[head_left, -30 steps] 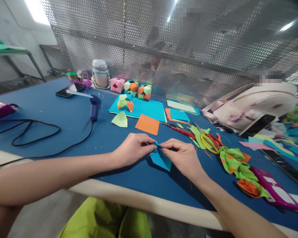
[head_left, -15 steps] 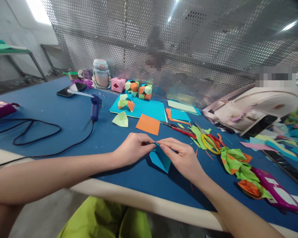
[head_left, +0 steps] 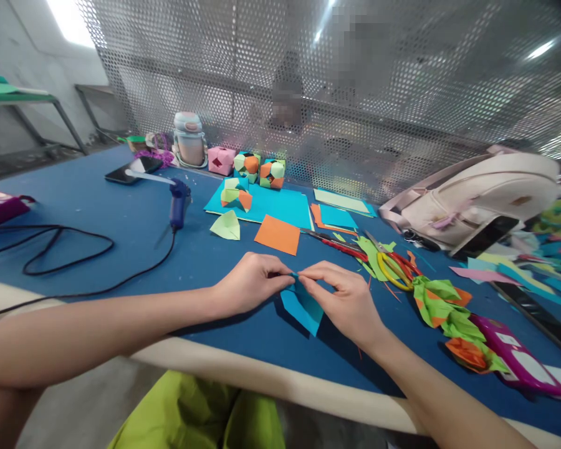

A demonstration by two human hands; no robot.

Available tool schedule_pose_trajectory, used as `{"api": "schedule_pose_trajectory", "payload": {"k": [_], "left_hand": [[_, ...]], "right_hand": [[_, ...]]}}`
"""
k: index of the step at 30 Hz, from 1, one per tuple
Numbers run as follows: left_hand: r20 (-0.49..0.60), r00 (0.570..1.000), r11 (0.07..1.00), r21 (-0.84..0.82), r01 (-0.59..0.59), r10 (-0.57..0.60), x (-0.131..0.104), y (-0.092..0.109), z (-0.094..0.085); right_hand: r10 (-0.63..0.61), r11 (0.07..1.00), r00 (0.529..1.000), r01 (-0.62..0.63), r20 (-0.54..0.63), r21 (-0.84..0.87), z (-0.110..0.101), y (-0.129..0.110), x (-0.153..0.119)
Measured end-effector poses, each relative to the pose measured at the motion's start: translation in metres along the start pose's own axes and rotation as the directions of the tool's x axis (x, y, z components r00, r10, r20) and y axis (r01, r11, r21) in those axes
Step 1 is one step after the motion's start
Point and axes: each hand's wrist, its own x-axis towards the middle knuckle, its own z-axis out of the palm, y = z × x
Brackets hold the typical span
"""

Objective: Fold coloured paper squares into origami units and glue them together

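Note:
A folded piece of blue paper [head_left: 303, 308] is held above the table near its front edge. My left hand [head_left: 255, 280] pinches its upper left part between thumb and forefinger. From the other side, my right hand [head_left: 343, 293] grips the upper right part, its fingertips close to the left ones. The lower part of the paper hangs down to a point. Just beyond my hands lie a flat orange paper square [head_left: 277, 235] and a folded pale green piece [head_left: 225, 226]. A half-built paper cube [head_left: 236, 194] sits on blue sheets [head_left: 285, 204].
At the left stands a blue glue gun [head_left: 178, 202] with a black cord. Scissors [head_left: 395, 271], green scraps and a crumpled paper chain [head_left: 442, 305] lie at the right, near a backpack [head_left: 477, 193]. Finished paper cubes [head_left: 272, 173] and a bottle [head_left: 189, 140] line the mesh panel.
The lower part of the blue paper has swung slightly down and opened a little more toward me. Both hands keep their pinch, nearly in the same place.

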Motion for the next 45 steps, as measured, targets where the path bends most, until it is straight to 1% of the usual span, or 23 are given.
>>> {"api": "schedule_pose_trajectory", "payload": {"k": [7, 9, 12, 15, 18, 20, 22, 25, 28, 31, 34, 39, 43, 45], "left_hand": [[0.018, 1.0, 0.999, 0.028, -0.017, 0.017, -0.0001, -0.0021, 0.0003], [0.018, 1.0, 1.0, 0.012, -0.021, 0.021, -0.0003, -0.0028, 0.0002], [0.016, 0.999, 0.999, -0.002, -0.04, 0.04, -0.0006, -0.0024, -0.0003], [-0.019, 0.999, 0.999, 0.001, -0.05, 0.05, -0.0007, -0.0011, -0.0011], [-0.077, 0.996, 0.999, 0.002, -0.047, 0.047, -0.0006, -0.001, -0.0012], [-0.104, 0.994, 0.999, 0.006, -0.038, 0.039, -0.0005, -0.0019, -0.0007], [-0.124, 0.992, 1.0, 0.004, -0.02, 0.02, -0.0003, -0.0031, 0.0001], [-0.133, 0.991, 1.0, -0.011, 0.003, -0.005, 0.0001, -0.0047, 0.0009], [-0.135, 0.991, 1.0, -0.007, 0.008, -0.009, -0.0001, -0.0052, 0.0015], [-0.15, 0.989, 1.0, 0.007, -0.014, 0.015, -0.0014, -0.0045, 0.003], [-0.154, 0.986, 0.998, 0.02, -0.053, 0.056, -0.0035, -0.0034, 0.0052], [-0.086, 0.994, 0.995, 0.077, -0.066, 0.073, -0.0058, -0.0018, 0.0075], [-0.014, 0.996, 0.989, 0.116, -0.091, 0.093, -0.0053, -0.0008, 0.0068], [-0.015, 0.996, 0.991, 0.107, -0.084, 0.086, -0.0043, -0.0009, 0.0062]], "right_hand": [[-0.174, 0.978, 0.985, 0.174, 0.009, -0.115, 0.0001, -0.0002, -0.0026], [-0.193, 0.971, 0.981, 0.196, 0.032, -0.135, 0.0001, -0.0001, -0.003], [-0.191, 0.973, 0.981, 0.194, 0.042, -0.121, 0.0004, 0.0006, -0.0024], [-0.136, 0.988, 0.99, 0.138, 0.021, -0.074, 0.0013, 0.0025, -0.0003], [0.026, 0.998, 0.999, -0.024, 0.027, -0.062, 0.002, 0.0055, 0.0018], [0.133, 0.99, 0.99, -0.13, 0.046, -0.062, 0.0022, 0.0075, 0.0025], [0.178, 0.983, 0.983, -0.175, 0.054, -0.051, 0.002, 0.0086, 0.0023], [0.179, 0.984, 0.983, -0.178, 0.047, -0.02, 0.0012, 0.0083, 0.0012], [0.228, 0.974, 0.971, -0.228, 0.076, -0.011, 0.001, 0.0067, 0.001], [0.284, 0.959, 0.953, -0.283, 0.1, -0.033, 0.0029, 0.0051, 0.0024], [0.287, 0.958, 0.953, -0.286, 0.092, -0.026, 0.0053, 0.0041, 0.004], [0.301, 0.952, 0.946, -0.306, 0.124, 0.024, 0.0047, 0.0034, 0.004], [0.267, 0.963, 0.95, -0.27, 0.162, -0.004, 0.0041, 0.0038, 0.0035], [0.252, 0.968, 0.953, -0.251, 0.167, -0.027, 0.0039, 0.0044, 0.0037]]}}
